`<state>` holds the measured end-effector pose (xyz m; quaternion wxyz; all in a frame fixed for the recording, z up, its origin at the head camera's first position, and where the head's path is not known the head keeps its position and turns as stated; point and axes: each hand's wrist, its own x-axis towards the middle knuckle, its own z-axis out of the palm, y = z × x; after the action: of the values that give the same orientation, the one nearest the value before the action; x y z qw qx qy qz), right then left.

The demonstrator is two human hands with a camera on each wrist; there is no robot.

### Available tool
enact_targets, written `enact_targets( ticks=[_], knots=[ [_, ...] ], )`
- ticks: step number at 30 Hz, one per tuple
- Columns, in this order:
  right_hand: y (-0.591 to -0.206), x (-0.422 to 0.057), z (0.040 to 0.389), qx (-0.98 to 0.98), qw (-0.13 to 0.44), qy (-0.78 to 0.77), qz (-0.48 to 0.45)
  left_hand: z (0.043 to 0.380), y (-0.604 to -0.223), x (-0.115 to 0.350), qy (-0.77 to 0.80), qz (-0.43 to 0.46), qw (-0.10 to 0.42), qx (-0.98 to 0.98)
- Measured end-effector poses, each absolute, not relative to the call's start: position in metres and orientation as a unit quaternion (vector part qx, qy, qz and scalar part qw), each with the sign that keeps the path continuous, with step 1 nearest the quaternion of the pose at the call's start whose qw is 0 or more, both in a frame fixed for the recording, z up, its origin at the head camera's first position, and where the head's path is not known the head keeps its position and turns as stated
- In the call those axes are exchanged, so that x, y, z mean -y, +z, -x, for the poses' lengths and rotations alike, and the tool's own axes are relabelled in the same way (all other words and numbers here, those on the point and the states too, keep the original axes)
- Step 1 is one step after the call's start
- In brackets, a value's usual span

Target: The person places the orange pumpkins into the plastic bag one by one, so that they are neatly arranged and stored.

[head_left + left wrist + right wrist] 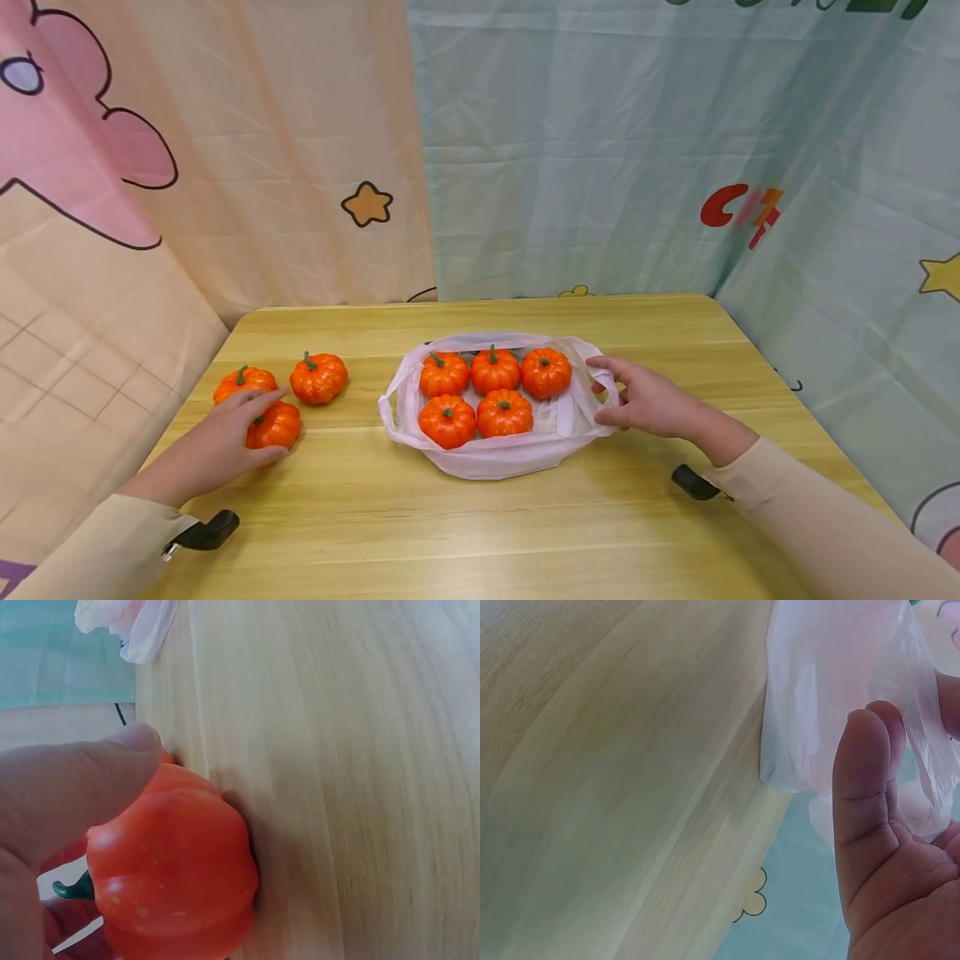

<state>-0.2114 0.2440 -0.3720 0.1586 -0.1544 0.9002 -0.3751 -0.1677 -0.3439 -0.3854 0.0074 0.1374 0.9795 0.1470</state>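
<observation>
My left hand (213,450) grips a small orange pumpkin (276,427) on the table at left, thumb on its near side and fingers over the far side. In the left wrist view its green stem (75,887) points toward the palm. Two more pumpkins stand just beyond, one behind the fingers (243,381) and one to the right (318,378). A white plastic bag (487,467) lies open at mid-table with several pumpkins (504,413) inside. My right hand (660,404) holds the bag's right handle (922,712) between thumb and fingers.
The wooden table (480,533) ends at a printed curtain (570,167) behind and at both sides. The bag's left handle loop (386,412) sticks out toward the loose pumpkins. Black straps (213,531) hang at both wrists.
</observation>
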Motion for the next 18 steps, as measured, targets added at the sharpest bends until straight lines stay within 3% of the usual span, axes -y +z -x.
enact_targets(
  ticks=[18],
  knots=[
    [-0.3748, -0.2413, 0.2116, -0.891, 0.162, -0.392, 0.163, 0.1694, -0.3893, 0.3494, 0.214, -0.101, 0.018, -0.971]
  ],
)
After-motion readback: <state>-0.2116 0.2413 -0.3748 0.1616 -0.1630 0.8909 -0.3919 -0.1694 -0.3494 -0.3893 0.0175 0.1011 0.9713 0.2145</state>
